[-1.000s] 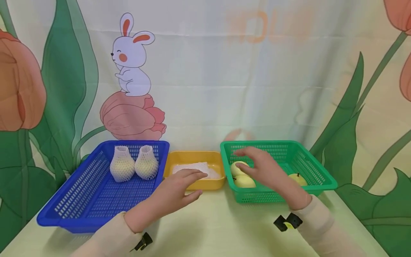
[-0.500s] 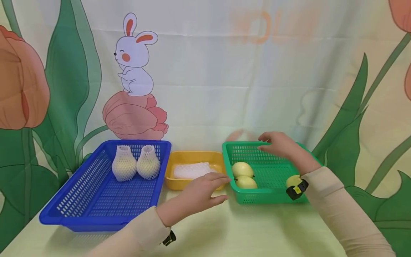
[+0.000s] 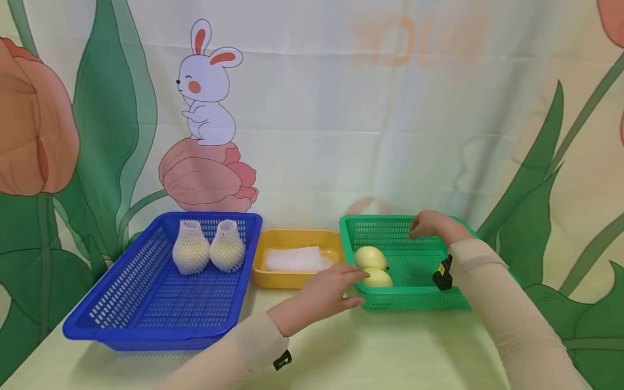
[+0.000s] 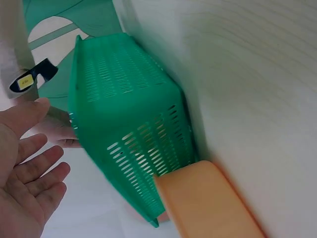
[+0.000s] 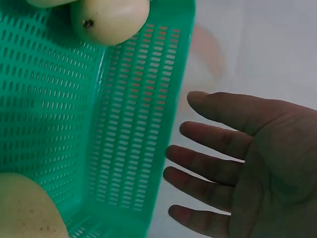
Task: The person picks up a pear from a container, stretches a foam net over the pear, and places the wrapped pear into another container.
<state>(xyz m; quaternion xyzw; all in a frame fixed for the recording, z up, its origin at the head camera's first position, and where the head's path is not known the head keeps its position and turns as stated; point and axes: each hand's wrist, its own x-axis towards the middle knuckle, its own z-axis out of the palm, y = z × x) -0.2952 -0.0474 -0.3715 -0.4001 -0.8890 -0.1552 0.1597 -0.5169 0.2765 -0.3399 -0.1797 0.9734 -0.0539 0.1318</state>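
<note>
My right hand [image 3: 434, 226] hovers over the back right part of the green basket [image 3: 414, 299]. In the right wrist view its fingers are extended beside the basket rim and hold nothing. Two pale yellow pears [image 3: 370, 258] lie at the basket's left end. A third pear [image 5: 29, 208] shows at the lower left of the right wrist view; my right forearm hides it in the head view. Near the basket's front left corner, my left hand [image 3: 326, 295] is held out with relaxed fingers and nothing in it. White foam net sleeves [image 3: 294, 259] lie in the yellow tray [image 3: 278, 280].
On the left stands a blue basket [image 3: 166, 340] with two pears in foam nets [image 3: 191, 253] at its back. The yellow tray sits between the two baskets. A printed curtain [image 3: 312, 119] hangs behind the pale table [image 3: 351, 357].
My right hand has shifted right and farther back, away from the two pears at the left end. My left hand has moved right, from before the yellow tray to the green basket's near corner.
</note>
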